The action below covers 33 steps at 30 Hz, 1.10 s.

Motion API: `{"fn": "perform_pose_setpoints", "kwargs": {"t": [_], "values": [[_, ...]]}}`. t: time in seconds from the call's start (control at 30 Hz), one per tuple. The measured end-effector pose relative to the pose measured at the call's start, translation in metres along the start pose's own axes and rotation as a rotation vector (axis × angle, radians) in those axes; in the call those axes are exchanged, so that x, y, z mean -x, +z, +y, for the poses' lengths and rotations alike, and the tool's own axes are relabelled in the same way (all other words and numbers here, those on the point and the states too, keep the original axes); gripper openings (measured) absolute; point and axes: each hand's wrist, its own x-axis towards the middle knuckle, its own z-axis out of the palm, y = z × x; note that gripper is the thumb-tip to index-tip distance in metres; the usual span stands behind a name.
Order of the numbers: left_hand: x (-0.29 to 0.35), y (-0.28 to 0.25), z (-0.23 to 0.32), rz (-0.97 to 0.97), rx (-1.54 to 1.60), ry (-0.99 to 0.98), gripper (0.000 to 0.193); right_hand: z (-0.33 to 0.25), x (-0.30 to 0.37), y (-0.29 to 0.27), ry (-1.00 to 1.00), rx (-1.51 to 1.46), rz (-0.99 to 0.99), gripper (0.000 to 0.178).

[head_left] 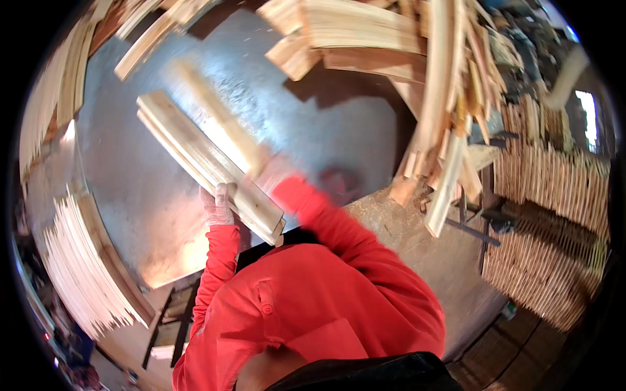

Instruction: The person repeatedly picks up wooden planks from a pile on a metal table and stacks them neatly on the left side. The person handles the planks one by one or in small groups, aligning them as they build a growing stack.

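Note:
A small stack of pale wooden boards (189, 140) lies slanted in front of me, its near end close to my body. My left hand (218, 205), in a light glove, grips the stack's left edge near that end, fingers against the side. Just right of the stack is a single wooden board (215, 114), smeared by motion. My right hand (270, 173), also gloved and blurred, is closed at the near end of this board. How its fingers lie cannot be made out. Beneath is a shiny grey metal tabletop (124, 169).
Piled boards (365, 26) cover the table's far right, with long strips (443, 98) hanging over its right edge. More boards (147, 49) lie at the far left. A neat stack of boards (91, 260) stands at the left. Slatted wood stacks (548, 241) stand at the right.

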Motion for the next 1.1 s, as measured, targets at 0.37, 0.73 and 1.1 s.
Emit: {"fn": "perform_pose_setpoints", "kwargs": {"t": [0.37, 0.73, 1.1], "values": [[-0.012, -0.001, -0.018, 0.141, -0.219, -0.453, 0.068, 0.198, 0.047, -0.181, 0.410, 0.367, 1.300, 0.060], [0.042, -0.013, 0.008, 0.139, -0.049, -0.236, 0.061, 0.074, 0.080, 0.068, -0.290, -0.459, 1.015, 0.064], [0.023, -0.086, -0.002, 0.074, 0.156, -0.109, 0.072, -0.003, 0.079, 0.160, -0.456, -0.183, 0.297, 0.066]]}}
